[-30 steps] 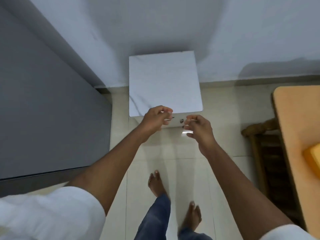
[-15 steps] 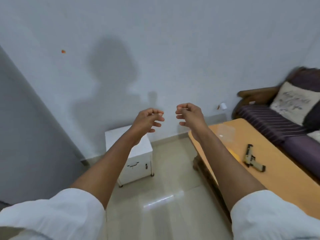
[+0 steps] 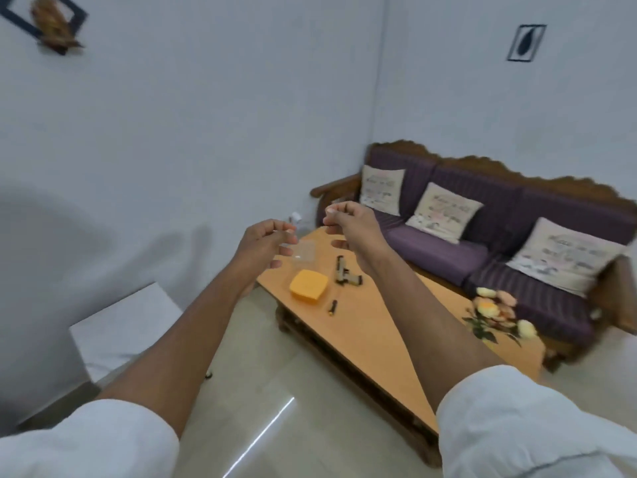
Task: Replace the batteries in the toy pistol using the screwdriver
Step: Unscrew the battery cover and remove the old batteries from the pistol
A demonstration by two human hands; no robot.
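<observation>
Half a second earlier our view held mostly blank wall and a white cabinet, with only the near end of the long orange-topped wooden table [image 3: 389,336] at the edge; by this moment we had swung round, and the whole table and the purple-cushioned wooden sofa [image 3: 489,243] behind it were in sight. We judged this meant the work had not started: we were only arriving at the bench. The yellow rounded plastic box [image 3: 307,283] lay near the table's far end. Just beside it, flat on the tabletop, lay the tan-and-black toy pistol [image 3: 345,273], and nearer us the small dark screwdriver [image 3: 332,308]. Our left hand [image 3: 265,243] and right hand [image 3: 348,225] were raised well above them, fingers loosely curled, touching nothing.
</observation>
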